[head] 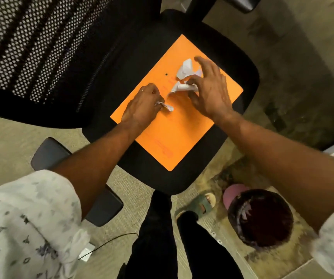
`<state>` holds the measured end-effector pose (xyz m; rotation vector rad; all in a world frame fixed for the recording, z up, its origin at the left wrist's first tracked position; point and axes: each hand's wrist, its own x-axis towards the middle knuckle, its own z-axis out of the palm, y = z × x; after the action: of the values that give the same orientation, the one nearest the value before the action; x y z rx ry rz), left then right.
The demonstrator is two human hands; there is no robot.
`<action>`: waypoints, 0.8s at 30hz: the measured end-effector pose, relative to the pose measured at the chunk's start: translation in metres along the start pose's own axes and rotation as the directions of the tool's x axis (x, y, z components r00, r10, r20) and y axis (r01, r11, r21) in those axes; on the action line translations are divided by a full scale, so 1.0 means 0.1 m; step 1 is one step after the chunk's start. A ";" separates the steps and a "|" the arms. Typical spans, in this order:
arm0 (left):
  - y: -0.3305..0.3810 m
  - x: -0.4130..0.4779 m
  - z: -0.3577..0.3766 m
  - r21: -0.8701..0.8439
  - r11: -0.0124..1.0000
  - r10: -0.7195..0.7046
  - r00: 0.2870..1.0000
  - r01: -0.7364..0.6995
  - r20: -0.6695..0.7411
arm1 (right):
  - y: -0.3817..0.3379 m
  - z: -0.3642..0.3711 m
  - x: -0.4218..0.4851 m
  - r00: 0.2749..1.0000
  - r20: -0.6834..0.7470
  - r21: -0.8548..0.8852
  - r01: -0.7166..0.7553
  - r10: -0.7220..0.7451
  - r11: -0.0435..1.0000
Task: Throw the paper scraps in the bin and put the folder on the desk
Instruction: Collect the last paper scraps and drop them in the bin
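An orange folder point(174, 135) lies flat on the black seat of an office chair point(240, 63). Crumpled white paper scraps point(185, 72) rest on the folder's far half. My right hand point(210, 93) is over them, fingers curled around one crumpled piece. My left hand point(144, 106) pinches a smaller white scrap point(167, 106) against the folder. A dark round bin point(260, 218) stands on the floor at the lower right, close to my right forearm.
The chair's mesh backrest point(41, 47) fills the upper left and its armrest point(51, 154) sits under my left forearm. My dark trouser legs point(158, 238) and a sandalled foot point(202, 204) are beside the bin. A thin cable point(109, 241) crosses the carpet.
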<state>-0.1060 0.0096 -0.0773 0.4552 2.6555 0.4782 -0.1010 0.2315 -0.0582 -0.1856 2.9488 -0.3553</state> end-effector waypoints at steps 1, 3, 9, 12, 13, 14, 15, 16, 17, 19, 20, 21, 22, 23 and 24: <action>0.00 0.01 -0.03 0.015 1.000 0.014 1.000 -0.014 -0.016 | 0.03 -0.02 0.12 0.996 0.068 -0.010 0.055 -0.054 0.998; -0.01 0.05 -0.10 0.062 0.991 0.120 0.992 -0.118 -0.029 | 0.10 -0.04 0.33 0.955 0.255 -0.037 0.168 -0.153 0.985; 0.24 0.28 -0.14 -0.097 0.967 0.251 0.951 -0.237 0.180 | 0.07 0.12 0.27 0.937 0.292 0.069 0.178 -0.190 0.982; 0.33 0.20 -0.04 -0.076 0.967 0.253 0.951 -0.243 0.179 | 0.02 0.23 -0.06 0.979 0.164 0.160 0.091 -0.118 0.983; 0.34 0.17 0.00 -0.021 0.966 0.256 0.952 -0.256 0.165 | 0.02 0.25 -0.14 0.985 0.144 0.181 0.067 -0.094 0.981; 0.32 0.13 0.04 0.023 0.966 0.251 0.957 -0.257 0.148 | 0.00 0.27 -0.21 0.987 0.135 0.205 0.053 -0.081 0.977; 0.31 0.10 0.07 0.044 0.969 0.236 0.963 -0.244 0.131 | -0.01 0.29 -0.26 0.989 0.126 0.228 0.048 -0.078 0.973; 0.30 0.08 0.09 0.048 0.974 0.217 0.969 -0.224 0.117 | -0.02 0.30 -0.30 0.991 0.111 0.245 0.051 -0.080 0.968; 0.31 0.07 0.12 0.050 0.976 0.204 0.974 -0.210 0.103 | -0.02 0.31 -0.34 0.992 0.093 0.257 0.055 -0.081 0.965; 0.34 0.03 0.11 0.057 0.978 0.196 0.978 -0.200 0.069 | -0.03 0.33 -0.40 0.996 0.056 0.286 0.045 -0.064 0.957; 0.36 0.02 0.10 0.056 0.978 0.198 0.979 -0.201 0.054 | -0.01 0.33 -0.42 0.998 0.044 0.303 0.021 -0.036 0.953; 0.38 0.00 0.07 0.059 0.976 0.206 0.978 -0.208 0.044 | 0.01 0.33 -0.45 1.000 0.030 0.325 -0.007 -0.003 0.946; 0.40 -0.02 0.04 0.064 0.974 0.216 0.976 -0.218 0.041 | 0.04 0.31 -0.48 0.999 0.007 0.360 -0.040 0.040 0.932; 0.40 -0.04 0.01 0.069 0.972 0.222 0.974 -0.225 0.044 | 0.06 0.29 -0.50 0.996 -0.018 0.410 -0.077 0.093 0.909; 0.39 -0.05 -0.01 0.076 0.971 0.224 0.973 -0.227 0.052 | 0.07 0.26 -0.51 0.987 -0.039 0.477 -0.116 0.153 0.871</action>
<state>-0.0932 0.0421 -0.0593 0.7897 2.6011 0.4225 -0.0469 0.2400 -0.0775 0.1012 2.8133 -1.0635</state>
